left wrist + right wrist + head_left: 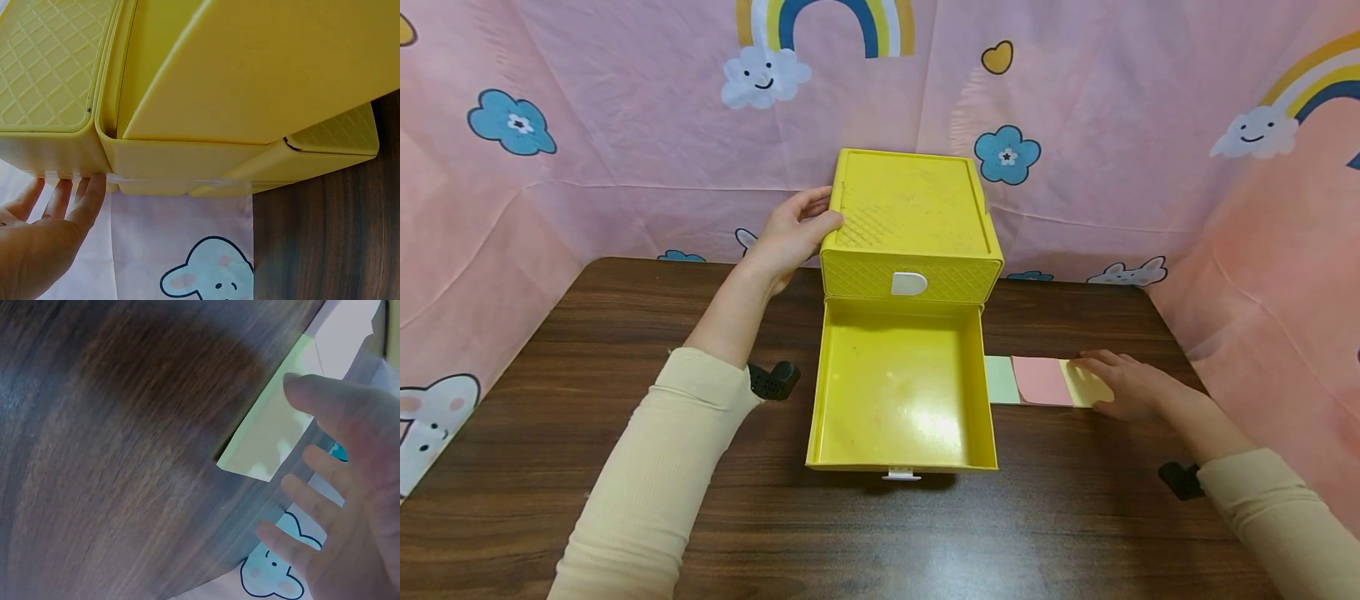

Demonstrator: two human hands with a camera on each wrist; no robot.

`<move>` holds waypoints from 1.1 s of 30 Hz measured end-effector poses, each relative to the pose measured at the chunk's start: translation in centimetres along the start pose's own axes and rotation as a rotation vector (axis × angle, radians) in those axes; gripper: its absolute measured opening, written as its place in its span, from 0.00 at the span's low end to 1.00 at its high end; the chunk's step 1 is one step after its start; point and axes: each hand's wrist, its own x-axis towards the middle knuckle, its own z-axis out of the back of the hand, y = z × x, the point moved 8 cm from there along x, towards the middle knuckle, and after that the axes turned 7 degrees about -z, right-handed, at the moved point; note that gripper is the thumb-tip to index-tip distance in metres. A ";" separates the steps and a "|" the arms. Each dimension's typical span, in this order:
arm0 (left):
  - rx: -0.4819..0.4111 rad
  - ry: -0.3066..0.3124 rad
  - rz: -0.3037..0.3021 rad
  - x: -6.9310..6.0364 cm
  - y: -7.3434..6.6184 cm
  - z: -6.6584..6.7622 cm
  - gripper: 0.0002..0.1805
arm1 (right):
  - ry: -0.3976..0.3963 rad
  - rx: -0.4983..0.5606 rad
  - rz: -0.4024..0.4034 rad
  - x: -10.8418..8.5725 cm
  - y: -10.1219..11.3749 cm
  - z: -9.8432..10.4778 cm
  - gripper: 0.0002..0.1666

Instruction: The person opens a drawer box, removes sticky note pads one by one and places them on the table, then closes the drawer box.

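Note:
A yellow two-tier drawer box (913, 204) stands at the back middle of the table. Its lower drawer (898, 379) is pulled out, with nothing inside. My left hand (793, 229) rests against the box's left side, thumb at the top edge; in the left wrist view the fingers (90, 200) lie fairly straight on the side wall. To the right of the drawer, pale green (1002, 380), pink (1042, 381) and yellow (1084, 385) sticky-note pads lie in a row. My right hand (1123, 383) is at the yellow pad's right end, thumb and fingers spread apart.
The upper drawer, with a white handle (909, 284), is closed. Another white handle (901, 475) sits on the lower drawer's front. The dark wood table (760, 508) borders a pink patterned cloth (647, 133) at the back and sides.

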 end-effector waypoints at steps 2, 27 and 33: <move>0.004 0.000 -0.001 0.0 0.0 0.0 0.32 | -0.026 0.009 0.008 -0.1 0.0 0.3 0.37; 0.007 0.001 0.002 0.0 0.0 0.0 0.32 | -0.372 0.031 0.034 -1.1 1.7 2.9 0.25; 0.009 0.000 -0.002 0.0 0.0 0.0 0.32 | -0.440 0.061 0.010 -1.4 2.4 3.5 0.24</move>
